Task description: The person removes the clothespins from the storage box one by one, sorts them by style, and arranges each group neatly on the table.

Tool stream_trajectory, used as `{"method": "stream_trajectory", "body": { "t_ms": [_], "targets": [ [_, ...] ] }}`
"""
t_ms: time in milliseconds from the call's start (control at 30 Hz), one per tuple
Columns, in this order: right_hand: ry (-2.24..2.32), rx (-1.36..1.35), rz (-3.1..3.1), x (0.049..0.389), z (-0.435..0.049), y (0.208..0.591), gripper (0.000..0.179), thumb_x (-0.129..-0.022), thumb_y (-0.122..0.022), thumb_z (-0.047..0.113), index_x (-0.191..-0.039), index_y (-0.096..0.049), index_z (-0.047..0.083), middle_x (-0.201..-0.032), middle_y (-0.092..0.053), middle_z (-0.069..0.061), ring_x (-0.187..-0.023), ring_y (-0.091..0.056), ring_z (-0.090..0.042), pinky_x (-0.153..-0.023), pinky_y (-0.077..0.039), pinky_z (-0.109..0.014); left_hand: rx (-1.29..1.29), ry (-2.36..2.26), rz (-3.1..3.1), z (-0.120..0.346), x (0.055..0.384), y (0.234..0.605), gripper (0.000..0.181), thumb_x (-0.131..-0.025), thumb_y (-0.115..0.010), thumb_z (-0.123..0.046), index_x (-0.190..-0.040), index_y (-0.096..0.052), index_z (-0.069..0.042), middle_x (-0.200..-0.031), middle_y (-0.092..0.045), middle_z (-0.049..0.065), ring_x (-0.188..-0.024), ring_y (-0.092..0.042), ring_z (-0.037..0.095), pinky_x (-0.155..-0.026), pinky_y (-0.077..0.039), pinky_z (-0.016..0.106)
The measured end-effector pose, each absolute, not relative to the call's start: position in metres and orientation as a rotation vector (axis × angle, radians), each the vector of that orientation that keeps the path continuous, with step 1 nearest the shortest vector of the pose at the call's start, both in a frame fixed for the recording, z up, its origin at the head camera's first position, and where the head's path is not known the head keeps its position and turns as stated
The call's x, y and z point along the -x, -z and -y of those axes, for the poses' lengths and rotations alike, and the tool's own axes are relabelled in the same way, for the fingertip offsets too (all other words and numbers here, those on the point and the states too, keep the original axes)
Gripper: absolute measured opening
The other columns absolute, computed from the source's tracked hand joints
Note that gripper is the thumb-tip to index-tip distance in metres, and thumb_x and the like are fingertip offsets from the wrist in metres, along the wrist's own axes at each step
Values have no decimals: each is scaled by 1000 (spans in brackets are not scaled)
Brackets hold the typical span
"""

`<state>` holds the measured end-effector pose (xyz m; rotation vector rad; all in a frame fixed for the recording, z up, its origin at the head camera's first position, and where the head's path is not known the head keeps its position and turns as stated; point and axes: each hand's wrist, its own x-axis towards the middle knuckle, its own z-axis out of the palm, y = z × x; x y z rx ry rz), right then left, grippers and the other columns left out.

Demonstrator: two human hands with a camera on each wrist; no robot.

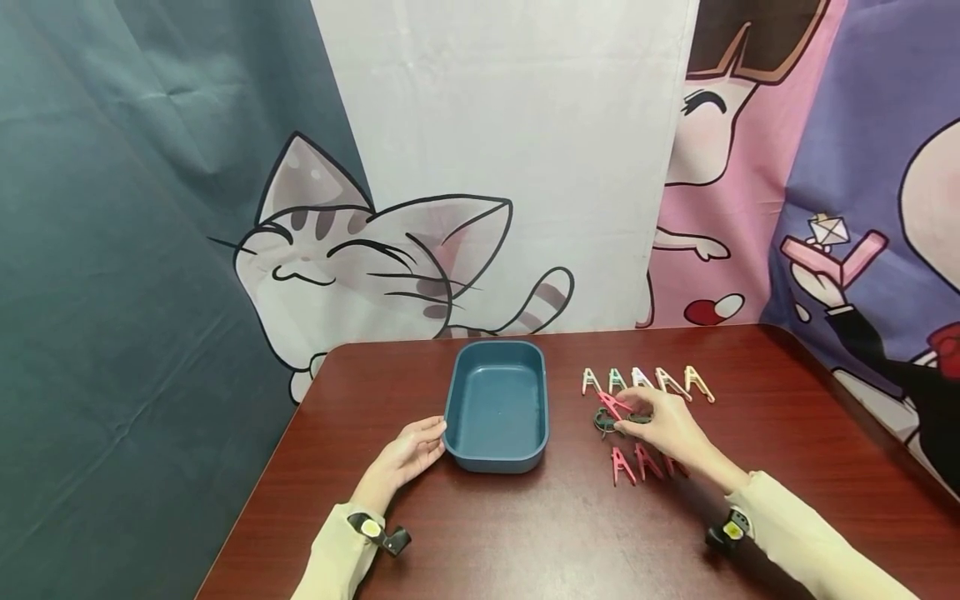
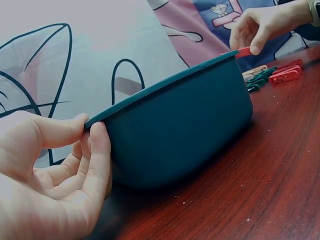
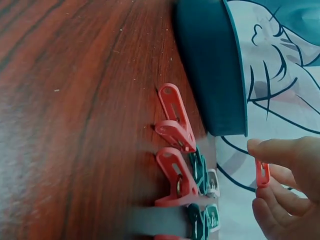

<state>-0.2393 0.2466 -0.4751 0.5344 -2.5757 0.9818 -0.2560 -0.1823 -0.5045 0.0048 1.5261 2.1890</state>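
Note:
A teal plastic basin [image 1: 498,463] stands on the table, nothing visible inside it. My left hand [image 1: 408,454] pinches the basin's rim on its left side, thumb on top and fingers beneath, as the left wrist view shows. To the right of the basin, my right hand [image 1: 667,423] holds a red clothespin [image 3: 262,173] between thumb and fingers, raised above the table. Below that hand lie dark green clothespins [image 1: 604,422], partly hidden by it. Nearer to me is a row of red clothespins [image 1: 622,467], the rightmost partly covered by the right wrist.
Behind the right hand, a row of pale clothespins [image 1: 697,383] in cream, white and light green lies on the dark red wooden table [image 1: 555,542]. A cartoon-printed curtain [image 1: 570,150] hangs along the table's far edge. Each wrist wears a strapped camera.

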Motion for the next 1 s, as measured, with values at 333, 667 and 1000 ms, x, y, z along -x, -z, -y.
{"method": "stream_trajectory", "body": {
  "t_ms": [333, 667, 1000],
  "targets": [
    [-936, -399, 2623, 231, -262, 478, 38, -70, -86, 19, -103, -70, 11, -86, -72, -8, -76, -66, -23, -63, -51, -25, 4, -2188, -1535, 184, 254, 506, 57, -101, -47, -9, -148, -19, 8, -112, -56, -3, -91, -56, 2, -81, -48, 15],
    [-888, -280, 2642, 218, -280, 486, 40, -69, -87, 20, -103, -69, 9, -84, -71, -7, -71, -64, -13, -59, -50, -21, 11, -2190, -1537, 183, 252, 507, 52, -101, -47, -9, -145, -25, 8, -103, -59, -5, -88, -56, 3, -79, -49, 15],
    [-835, -201, 2660, 211, -293, 485, 41, -69, -87, 22, -103, -69, 9, -83, -71, -7, -70, -65, -15, -58, -50, -21, -49, -2229, -1453, 181, 255, 503, 20, -101, -43, -3, -120, -47, -2, -93, -61, -6, -83, -58, 3, -74, -49, 14]
  ]
}}
